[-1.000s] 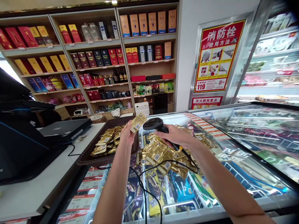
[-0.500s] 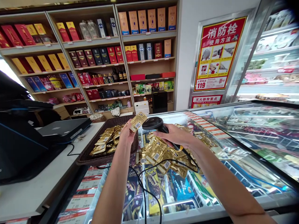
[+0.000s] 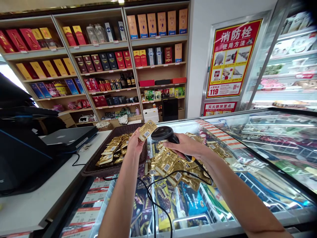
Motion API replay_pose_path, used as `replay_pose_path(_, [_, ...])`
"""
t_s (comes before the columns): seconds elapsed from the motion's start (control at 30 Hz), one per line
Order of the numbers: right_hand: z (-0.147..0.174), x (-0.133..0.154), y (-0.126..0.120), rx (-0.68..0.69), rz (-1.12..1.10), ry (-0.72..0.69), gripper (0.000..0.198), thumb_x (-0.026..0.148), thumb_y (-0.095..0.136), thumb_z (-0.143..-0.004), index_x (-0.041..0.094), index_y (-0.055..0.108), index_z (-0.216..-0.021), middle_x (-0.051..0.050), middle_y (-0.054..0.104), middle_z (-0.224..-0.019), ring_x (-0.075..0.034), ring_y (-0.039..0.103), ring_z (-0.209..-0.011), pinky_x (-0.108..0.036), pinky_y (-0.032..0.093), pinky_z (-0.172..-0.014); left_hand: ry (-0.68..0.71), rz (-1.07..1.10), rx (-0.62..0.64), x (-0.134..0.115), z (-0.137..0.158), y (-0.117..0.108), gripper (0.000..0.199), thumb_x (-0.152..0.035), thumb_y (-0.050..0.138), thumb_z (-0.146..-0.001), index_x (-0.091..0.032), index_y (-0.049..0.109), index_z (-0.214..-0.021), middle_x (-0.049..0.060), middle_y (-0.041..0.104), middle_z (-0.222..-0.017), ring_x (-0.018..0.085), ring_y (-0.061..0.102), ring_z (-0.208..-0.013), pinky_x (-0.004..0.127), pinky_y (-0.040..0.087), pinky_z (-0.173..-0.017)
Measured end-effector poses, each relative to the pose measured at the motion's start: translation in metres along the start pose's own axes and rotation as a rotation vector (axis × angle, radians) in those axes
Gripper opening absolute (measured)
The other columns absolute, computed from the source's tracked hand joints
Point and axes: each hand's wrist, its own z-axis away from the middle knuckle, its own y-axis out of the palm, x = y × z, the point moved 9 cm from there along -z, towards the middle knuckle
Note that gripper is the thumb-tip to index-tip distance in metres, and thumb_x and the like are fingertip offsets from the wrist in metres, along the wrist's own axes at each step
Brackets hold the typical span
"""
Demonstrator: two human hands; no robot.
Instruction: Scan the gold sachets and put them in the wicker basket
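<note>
Pinched in my left hand [image 3: 135, 142] is a gold foil packet [image 3: 147, 130], its barcode side turned up. My right hand [image 3: 187, 145] wraps round the handle of a black barcode scanner [image 3: 163, 133], whose head is close beside the packet. Under my right hand, a loose pile of gold packets [image 3: 167, 162] lies on the glass freezer top. More gold packets [image 3: 112, 148] sit in a brown woven basket [image 3: 90, 168] to the left of my left hand. The scanner's black cable [image 3: 153, 201] loops across the glass.
A white counter [image 3: 61, 180] with a black machine [image 3: 22, 155] and a dark flat device [image 3: 70, 137] stands on the left. Inside the freezer [image 3: 247, 185] are ice cream packs. Shelves of boxed bottles [image 3: 104, 61] and a red fire-hydrant poster [image 3: 234, 59] are behind.
The view has shifted very slightly. Both hands keep hold of the packet and the scanner in nearly the same places.
</note>
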Motion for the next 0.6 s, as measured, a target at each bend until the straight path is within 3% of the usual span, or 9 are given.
replay_pose_path(0.2, [-0.001, -0.006, -0.004, -0.03, -0.036, 0.01, 0.041, 0.059, 0.062, -0.082, 0.021, 0.047, -0.079, 0.005, 0.051, -0.048, -0.011, 0.046, -0.041, -0.024, 0.037, -0.046, 0.0, 0.005, -0.076, 0.003, -0.008, -0.01, 0.012, -0.018, 0.055, -0.09, -0.02, 0.067, -0.095, 0.003, 0.068, -0.082, 0.011, 0.064, -0.064, 0.022, 0.052, -0.059])
replay_pose_path(0.43, [-0.001, -0.004, -0.009, -0.031, -0.047, -0.049, 0.04, 0.059, 0.059, -0.084, 0.021, 0.048, -0.079, 0.005, 0.051, -0.051, -0.009, 0.044, -0.042, -0.024, 0.037, -0.048, 0.012, 0.04, -0.34, -0.011, -0.027, -0.058, 0.012, -0.016, 0.052, -0.091, -0.022, 0.063, -0.091, 0.002, 0.064, -0.078, 0.012, 0.063, -0.068, 0.023, 0.053, -0.063])
replay_pose_path(0.6, [-0.001, -0.007, -0.01, -0.029, -0.033, -0.037, 0.04, 0.059, 0.061, -0.083, 0.021, 0.048, -0.08, 0.005, 0.052, -0.052, -0.01, 0.046, -0.043, -0.024, 0.039, -0.05, 0.084, -0.005, -0.335, -0.028, -0.042, -0.081, 0.021, -0.008, 0.042, -0.093, -0.022, 0.058, -0.093, 0.0, 0.059, -0.073, 0.009, 0.059, -0.065, 0.021, 0.052, -0.068])
